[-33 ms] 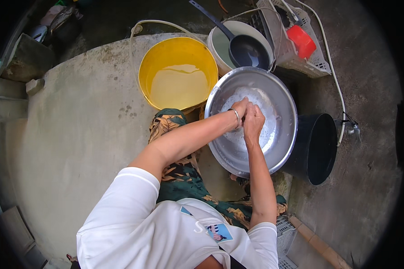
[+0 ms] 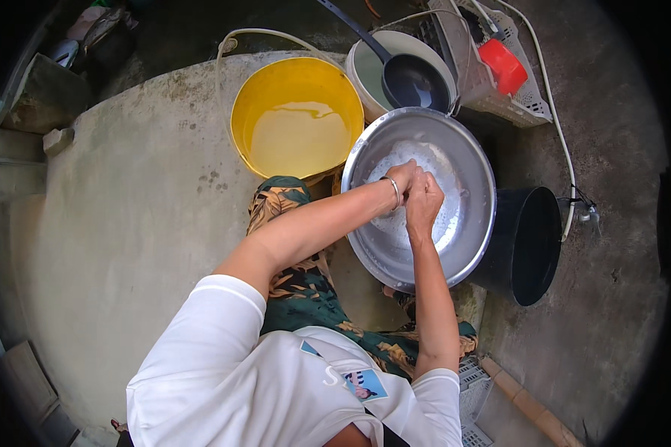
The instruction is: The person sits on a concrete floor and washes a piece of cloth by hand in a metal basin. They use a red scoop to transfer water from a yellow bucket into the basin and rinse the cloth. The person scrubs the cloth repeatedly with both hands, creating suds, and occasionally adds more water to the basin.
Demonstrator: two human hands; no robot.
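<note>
Both hands meet above a wide metal basin (image 2: 466, 223) with whitish, bubbly water in its bottom. My left hand (image 2: 402, 177), with a silvery bangle (image 2: 394, 192) at its wrist, reaches across from the left. Its fingers are closed and partly hidden behind the other hand. My right hand (image 2: 425, 200) is curled beside it, knuckles up, touching or nearly touching it. Whatever the two hands hold between them, if anything, is hidden.
Behind the basin stand a yellow bucket (image 2: 250, 104) with water and a white bucket (image 2: 364, 71) with a dark long-handled ladle (image 2: 416, 82) over it. A black bucket (image 2: 525, 246) is at right. A red scoop (image 2: 503, 65) lies on a plastic crate (image 2: 525, 112) near a hose (image 2: 555, 112).
My right hand has shifted very slightly to the right over the basin. Both hands stay closed and close together. The whole view has moved a little.
</note>
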